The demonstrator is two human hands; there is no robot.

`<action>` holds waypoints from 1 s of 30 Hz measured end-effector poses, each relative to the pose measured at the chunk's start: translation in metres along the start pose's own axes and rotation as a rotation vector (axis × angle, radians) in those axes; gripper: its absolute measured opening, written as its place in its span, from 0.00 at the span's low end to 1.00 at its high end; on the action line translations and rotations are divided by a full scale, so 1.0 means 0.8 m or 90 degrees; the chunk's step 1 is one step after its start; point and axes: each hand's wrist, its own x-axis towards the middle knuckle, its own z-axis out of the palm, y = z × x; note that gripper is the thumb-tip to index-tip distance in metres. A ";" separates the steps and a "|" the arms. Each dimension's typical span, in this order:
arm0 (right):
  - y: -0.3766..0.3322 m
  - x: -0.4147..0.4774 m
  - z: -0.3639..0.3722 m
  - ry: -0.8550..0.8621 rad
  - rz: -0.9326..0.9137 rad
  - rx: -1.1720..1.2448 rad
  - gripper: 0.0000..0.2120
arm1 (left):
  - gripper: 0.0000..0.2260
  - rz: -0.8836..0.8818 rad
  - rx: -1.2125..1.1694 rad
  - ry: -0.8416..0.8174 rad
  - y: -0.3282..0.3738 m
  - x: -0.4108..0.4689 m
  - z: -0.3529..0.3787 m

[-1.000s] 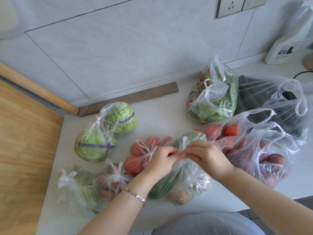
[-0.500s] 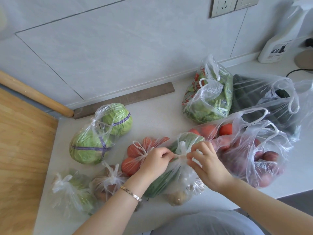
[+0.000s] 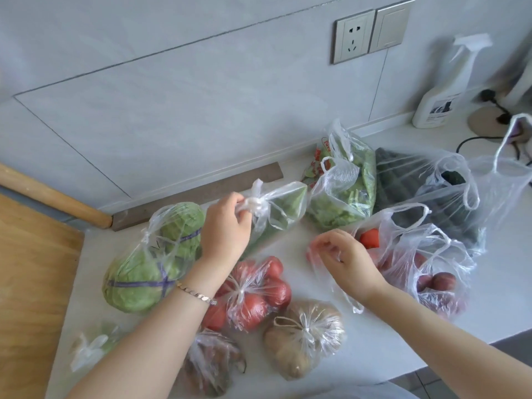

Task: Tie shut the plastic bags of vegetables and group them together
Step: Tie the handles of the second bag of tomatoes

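On the white counter (image 3: 311,240) we see the left hand (image 3: 226,230) pinching the knotted top of a green-veg bag (image 3: 276,211), held just behind the tied cabbage bag (image 3: 155,254) and tomato bag (image 3: 253,292). The right hand (image 3: 344,260), fingers curled, grips thin clear plastic at the edge of an untied tomato bag (image 3: 383,234). Tied potato bag (image 3: 305,335) sits near the front edge; open lettuce bag (image 3: 342,194), dark-veg bag (image 3: 426,191) and onion bag (image 3: 431,280) lie to the right, handles loose.
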 end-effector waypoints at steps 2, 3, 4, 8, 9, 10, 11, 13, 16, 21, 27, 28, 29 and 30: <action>0.006 -0.002 -0.003 -0.036 0.006 -0.035 0.10 | 0.06 -0.008 0.037 -0.026 -0.018 0.018 0.016; 0.008 -0.005 -0.006 -0.046 0.013 -0.047 0.10 | 0.04 -0.012 0.054 -0.053 -0.027 0.023 0.027; 0.010 -0.007 -0.007 -0.053 0.020 -0.054 0.10 | 0.03 -0.025 0.075 -0.086 -0.037 0.026 0.035; 0.024 -0.019 -0.011 -0.028 0.079 -0.087 0.10 | 0.09 -0.094 0.217 -0.195 -0.055 0.031 0.055; 0.025 -0.022 -0.014 -0.006 0.092 -0.093 0.10 | 0.15 -0.094 0.267 -0.200 -0.049 0.029 0.059; 0.026 -0.026 -0.020 0.028 0.104 -0.096 0.10 | 0.19 -0.067 0.282 -0.202 -0.037 0.027 0.064; 0.024 -0.029 -0.027 0.075 0.105 -0.102 0.10 | 0.22 -0.014 0.260 -0.213 -0.024 0.021 0.068; 0.018 -0.034 -0.045 0.207 0.081 -0.149 0.08 | 0.25 0.140 0.161 -0.294 0.008 0.007 0.079; 0.007 -0.036 -0.073 0.391 0.033 -0.191 0.15 | 0.29 0.348 0.109 -0.415 0.047 -0.028 0.095; 0.014 -0.014 -0.113 0.362 0.263 -0.220 0.33 | 0.22 0.518 0.160 -0.503 0.062 -0.068 0.138; 0.034 0.023 -0.154 0.096 0.223 -0.177 0.18 | 0.12 0.369 0.039 -0.435 0.096 -0.053 0.138; 0.032 0.030 -0.162 0.072 0.195 -0.153 0.17 | 0.09 0.269 -0.056 -0.435 0.106 -0.043 0.129; 0.030 0.036 -0.169 0.037 0.170 -0.125 0.16 | 0.08 0.161 -0.158 -0.425 0.114 -0.035 0.119; 0.029 0.043 -0.179 -0.008 0.148 -0.099 0.16 | 0.11 0.059 -0.249 -0.399 0.125 -0.029 0.108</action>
